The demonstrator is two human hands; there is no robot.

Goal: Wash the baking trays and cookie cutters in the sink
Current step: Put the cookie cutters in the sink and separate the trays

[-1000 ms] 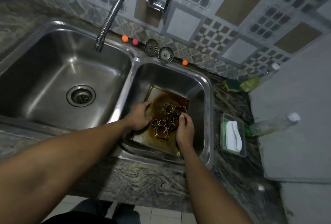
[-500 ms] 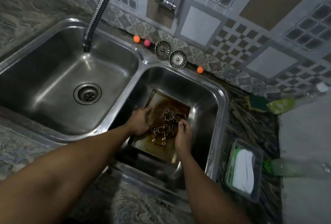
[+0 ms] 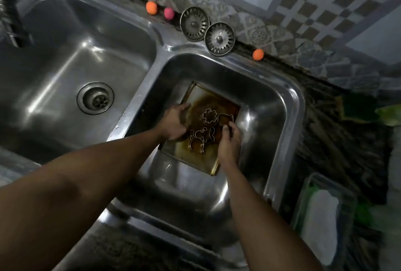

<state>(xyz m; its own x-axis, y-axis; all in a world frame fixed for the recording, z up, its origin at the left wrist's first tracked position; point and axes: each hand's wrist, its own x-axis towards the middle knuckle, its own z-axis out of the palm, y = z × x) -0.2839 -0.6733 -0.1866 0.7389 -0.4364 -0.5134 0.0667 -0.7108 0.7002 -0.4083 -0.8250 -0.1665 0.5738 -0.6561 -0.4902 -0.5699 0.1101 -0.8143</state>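
A brown-stained baking tray lies in the right basin of the steel double sink. Several metal cookie cutters lie on it, among them a flower shape and a round one. My left hand grips the tray's left edge, thumb over the rim. My right hand holds the tray's right edge, fingers curled at the cutters there.
The left basin has an open drain; the faucet spout hangs over its left end. Two strainer plugs and small orange and pink balls line the back ledge. A soap container and a green sponge sit on the right counter.
The camera has moved closer and lower over the right basin. Both hands stay on the tray's edges in nearly the same pose.
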